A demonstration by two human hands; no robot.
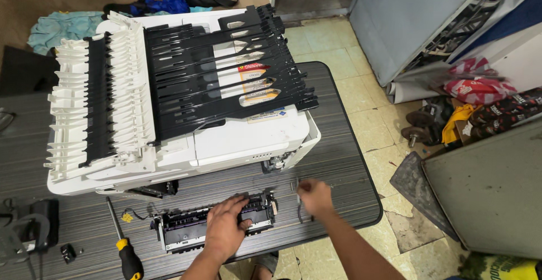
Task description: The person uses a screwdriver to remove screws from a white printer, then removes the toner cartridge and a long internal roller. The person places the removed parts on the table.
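The left hand (226, 226) lies palm down on a black and white roller unit (214, 223) near the front edge of the striped grey table (339, 161), fingers spread and pressing on its top rather than closed around it. The right hand (315, 196) sits just beside the unit's right end, fingers pinched on a thin dark metal piece (299, 201) — its exact shape is too small to tell. Behind both hands stands a white printer (226, 139) with its black ribbed panel (226, 71) swung open. A screwdriver (125, 243) with a yellow and black handle lies toward the front left corner — well apart from the hands.
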